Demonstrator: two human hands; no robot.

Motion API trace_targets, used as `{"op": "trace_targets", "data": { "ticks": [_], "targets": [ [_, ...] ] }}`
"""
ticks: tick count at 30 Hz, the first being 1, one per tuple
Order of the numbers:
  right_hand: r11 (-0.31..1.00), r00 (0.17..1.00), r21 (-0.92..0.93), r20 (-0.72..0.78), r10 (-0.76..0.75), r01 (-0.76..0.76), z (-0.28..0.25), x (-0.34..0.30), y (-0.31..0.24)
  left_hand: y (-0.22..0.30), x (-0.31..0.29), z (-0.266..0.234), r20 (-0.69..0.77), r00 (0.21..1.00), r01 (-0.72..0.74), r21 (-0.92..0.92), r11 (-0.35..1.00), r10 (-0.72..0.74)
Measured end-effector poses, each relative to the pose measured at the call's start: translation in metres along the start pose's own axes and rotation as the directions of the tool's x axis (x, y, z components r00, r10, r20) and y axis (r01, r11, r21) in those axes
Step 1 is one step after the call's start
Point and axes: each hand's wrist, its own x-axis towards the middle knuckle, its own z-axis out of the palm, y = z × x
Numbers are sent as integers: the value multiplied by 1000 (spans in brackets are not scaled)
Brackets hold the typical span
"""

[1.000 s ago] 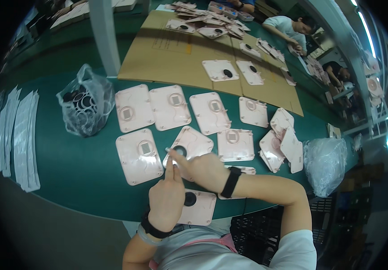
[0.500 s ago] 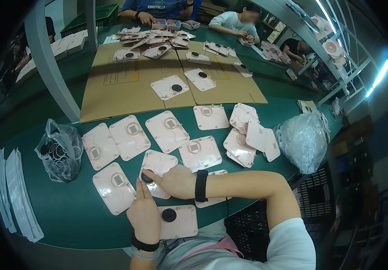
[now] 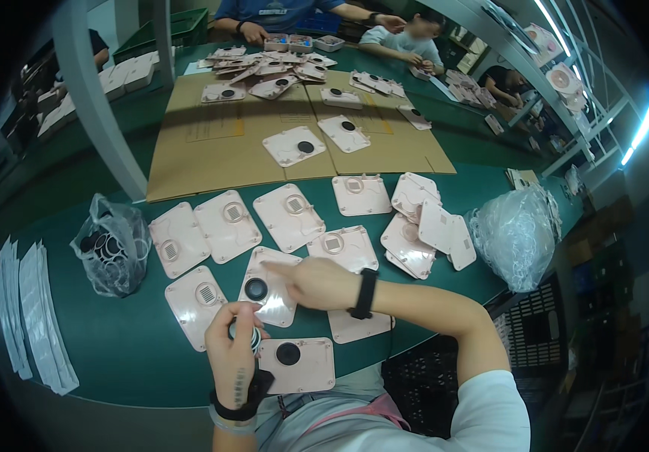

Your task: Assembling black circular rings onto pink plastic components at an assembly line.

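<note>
On the green table, left hand pinches black discs — right hand, loosely curled, touches pink plate.

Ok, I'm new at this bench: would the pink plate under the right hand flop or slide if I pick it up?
The pink plate looks thin, flat and moulded, so probably stiff and light. On the smooth green table it may slide when pushed; the right hand presses it.

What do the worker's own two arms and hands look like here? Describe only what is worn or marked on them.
Both hands are bare, without gloves. The right hand has a black band on its wrist, and a white short sleeve shows at the upper arm. The left hand wears a black wristband with a lighter band below it, and small dark markings run along the back of the hand.
</note>
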Motion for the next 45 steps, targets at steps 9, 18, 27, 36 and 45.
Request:
{"op": "trace_targets", "data": {
  "ticks": [9, 18, 27, 36, 45],
  "targets": [
    [842, 932, 538, -323, 163, 39, -40, -66, -52, 13, 31, 24, 532, 799, 395, -112, 912, -281],
    [969, 828, 244, -552, 99, 46, -32, -96, -39, 8, 33, 58, 674, 669, 428, -4, 904, -314],
    [981, 788, -193, -606, -109, -13, -41, -98, -31, 6, 25, 67, 522, 810, 477, -323, 817, -267],
    [839, 807, 527, -432, 402, -136, -46, -98, -27, 6, 30, 65, 530, 842, 161, -76, 984, -97],
    [866, 791, 485, -477, 383, -127, -45, -98, -22, 1, 31, 70, 518, 855, 30, -43, 999, -4]
  ]
}}
